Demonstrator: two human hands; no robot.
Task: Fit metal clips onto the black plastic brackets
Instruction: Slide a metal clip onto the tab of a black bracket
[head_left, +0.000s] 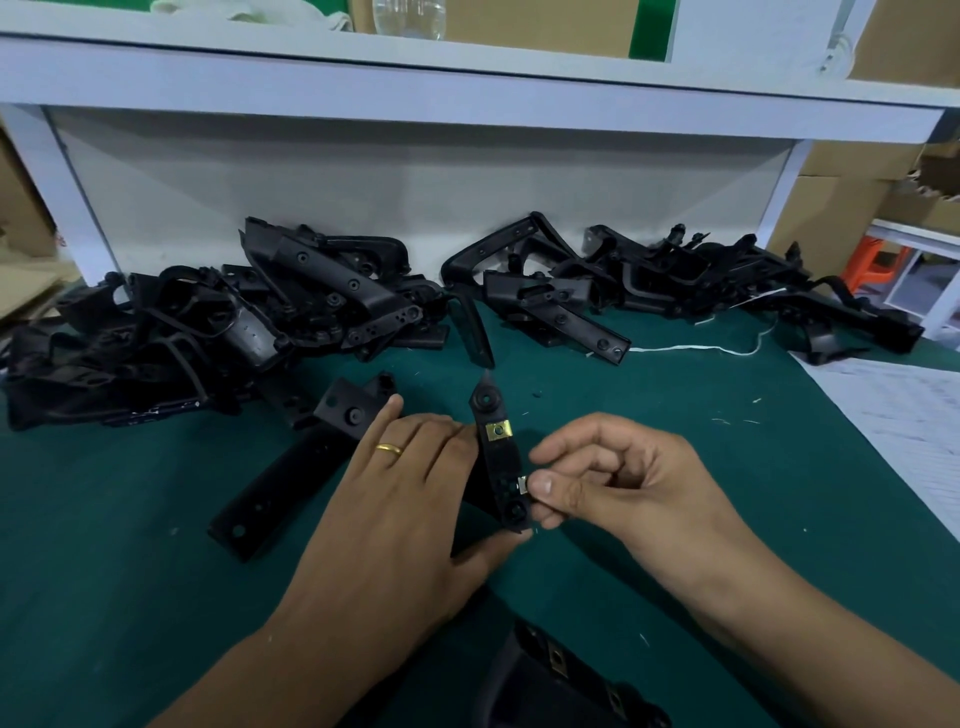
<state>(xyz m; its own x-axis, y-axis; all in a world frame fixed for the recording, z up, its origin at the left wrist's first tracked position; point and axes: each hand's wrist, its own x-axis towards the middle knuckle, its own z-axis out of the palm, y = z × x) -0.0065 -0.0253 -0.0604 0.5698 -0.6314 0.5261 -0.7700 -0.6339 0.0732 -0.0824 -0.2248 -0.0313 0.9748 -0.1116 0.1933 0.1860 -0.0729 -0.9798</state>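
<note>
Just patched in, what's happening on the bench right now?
A person is fitting clips to a black bracket over the green mat. The left hand grips the bracket; one brass-coloured clip already sits on it. The right hand pinches a second clip against the bracket's lower edge. Piles of brackets lie behind.

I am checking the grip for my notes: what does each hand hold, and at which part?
The left hand holds the black bracket by its left side and lower end. The right hand pinches a small metal clip between thumb and fingertips.
</note>
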